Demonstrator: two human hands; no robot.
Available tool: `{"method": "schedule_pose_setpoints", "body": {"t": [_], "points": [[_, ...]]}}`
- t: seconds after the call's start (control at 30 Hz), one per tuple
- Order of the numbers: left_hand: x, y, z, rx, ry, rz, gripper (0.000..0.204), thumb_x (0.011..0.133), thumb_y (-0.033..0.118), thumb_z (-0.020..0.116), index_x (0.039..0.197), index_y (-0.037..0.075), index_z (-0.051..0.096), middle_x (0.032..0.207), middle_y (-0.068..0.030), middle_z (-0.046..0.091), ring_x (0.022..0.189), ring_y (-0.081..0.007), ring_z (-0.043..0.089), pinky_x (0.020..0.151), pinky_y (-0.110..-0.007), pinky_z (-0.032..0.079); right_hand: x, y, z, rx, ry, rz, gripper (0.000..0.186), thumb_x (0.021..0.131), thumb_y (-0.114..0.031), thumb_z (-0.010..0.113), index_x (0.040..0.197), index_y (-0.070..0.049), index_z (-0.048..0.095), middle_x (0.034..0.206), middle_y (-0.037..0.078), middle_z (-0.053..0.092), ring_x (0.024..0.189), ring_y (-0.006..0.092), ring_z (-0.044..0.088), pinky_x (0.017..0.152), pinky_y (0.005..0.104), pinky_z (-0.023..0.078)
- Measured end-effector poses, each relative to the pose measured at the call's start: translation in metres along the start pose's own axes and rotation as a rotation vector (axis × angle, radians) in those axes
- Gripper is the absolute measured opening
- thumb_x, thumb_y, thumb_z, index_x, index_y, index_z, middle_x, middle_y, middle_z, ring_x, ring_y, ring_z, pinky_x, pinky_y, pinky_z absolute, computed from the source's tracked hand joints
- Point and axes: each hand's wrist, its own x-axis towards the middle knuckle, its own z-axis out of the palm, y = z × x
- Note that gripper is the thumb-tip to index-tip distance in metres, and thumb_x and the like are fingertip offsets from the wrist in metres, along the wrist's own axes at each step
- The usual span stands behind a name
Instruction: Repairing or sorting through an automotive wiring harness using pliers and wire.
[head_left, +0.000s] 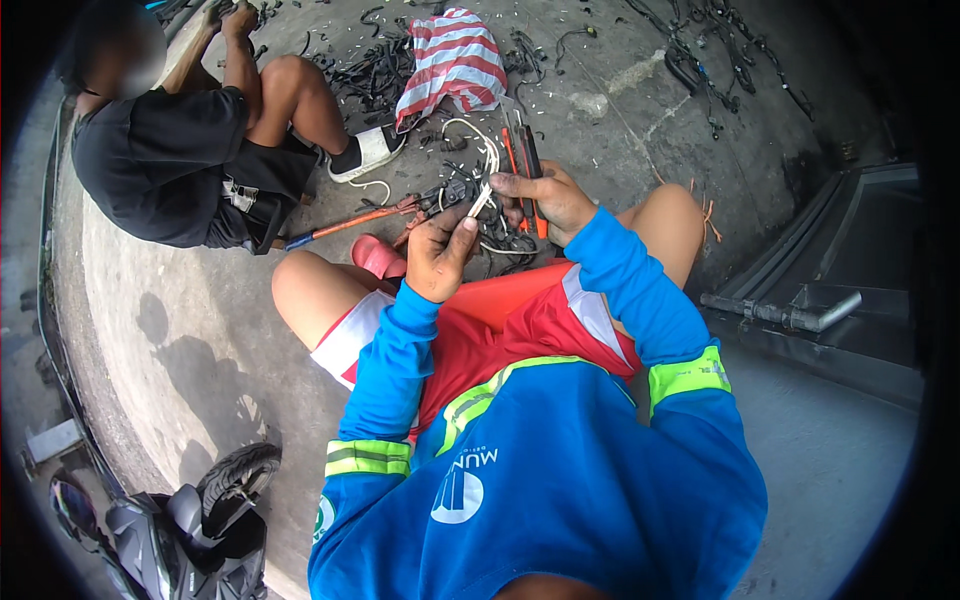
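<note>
A looped white cable point(487, 185) runs between my two hands over the gap between my knees. My left hand point(438, 256) is closed, its thumb and fingers pinching the lower end of the cable. My right hand point(556, 202) is closed too, with its thumb pressed toward the cable slightly farther up. Long, slim orange-and-black tools point(532, 165), looking like utility knives, pass under the right thumb; whether the fingers grip them is unclear. Below my left hand is a pair of long-handled cutters point(350, 227) with an orange-and-blue handle.
Dark wire scraps point(370, 75) litter the concrete beside a red-and-white striped bag point(455, 65). A co-worker in black point(165, 165) sits at the left. More harness wires point(715, 60) lie far right, near a dark metal frame point(810, 300). A motorcycle point(195, 530) stands lower left.
</note>
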Motion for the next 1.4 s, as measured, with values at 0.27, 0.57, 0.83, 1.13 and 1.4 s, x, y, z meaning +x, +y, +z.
{"method": "schedule_pose_setpoints", "body": {"t": [0.27, 0.57, 0.83, 1.13, 1.4], "points": [[0.002, -0.008, -0.002, -0.24, -0.148, -0.148, 0.032, 0.092, 0.026, 0.043, 0.102, -0.001, 0.058, 0.063, -0.0008, 0.054, 0.05, -0.0034, 0.04, 0.046, -0.018, 0.03, 0.019, -0.034, -0.004, 0.073, 0.058, -0.055, 0.015, 0.078, -0.016, 0.066, 0.079, -0.003, 0.058, 0.064, 0.003, 0.056, 0.053, 0.0119, 0.055, 0.048, 0.0254, 0.044], [0.015, -0.025, 0.004, -0.116, 0.161, -0.122, 0.025, 0.093, 0.024, 0.046, 0.092, 0.001, 0.056, 0.064, -0.0002, 0.052, 0.047, -0.004, 0.035, 0.042, -0.019, 0.026, 0.026, 0.019, -0.029, -1.204, 0.203, -0.641, 0.025, 0.067, -0.022, 0.067, 0.081, -0.003, 0.061, 0.071, 0.017, 0.06, 0.068, 0.0357, 0.059, 0.061, 0.041, 0.047], [0.024, -0.017, 0.014, -0.122, 0.195, -0.146, 0.024, 0.092, 0.018, 0.046, 0.08, -0.001, 0.056, 0.059, -0.0005, 0.051, 0.046, -0.0044, 0.037, 0.043, -0.02, 0.029, 0.015, 0.017, -0.032, -1.44, 0.294, -0.666, 0.031, 0.056, -0.016, 0.069, 0.083, -0.008, 0.058, 0.075, 0.01, 0.059, 0.071, 0.0327, 0.057, 0.065, 0.0409, 0.043], [0.026, -0.023, 0.014, 0.048, 0.163, -0.1, 0.025, 0.092, 0.02, 0.046, 0.081, -0.001, 0.056, 0.06, 0.0004, 0.051, 0.047, -0.0039, 0.038, 0.042, -0.018, 0.028, 0.019, 0.017, -0.042, -1.537, 0.329, -0.699, 0.027, 0.056, -0.014, 0.063, 0.083, -0.008, 0.063, 0.075, 0.009, 0.06, 0.072, 0.0298, 0.058, 0.065, 0.0396, 0.043], [0.033, -0.025, 0.008, 0.16, 0.259, -0.089, 0.027, 0.09, 0.016, 0.05, 0.072, -0.003, 0.057, 0.056, 0.0008, 0.049, 0.051, -0.0052, 0.039, 0.045, -0.022, 0.032, 0.031, 0.018, -0.035, -1.574, 0.287, -0.564, 0.031, 0.056, -0.015, 0.062, 0.086, -0.009, 0.065, 0.08, 0.009, 0.062, 0.077, 0.0284, 0.06, 0.069, 0.0384, 0.043]]}}
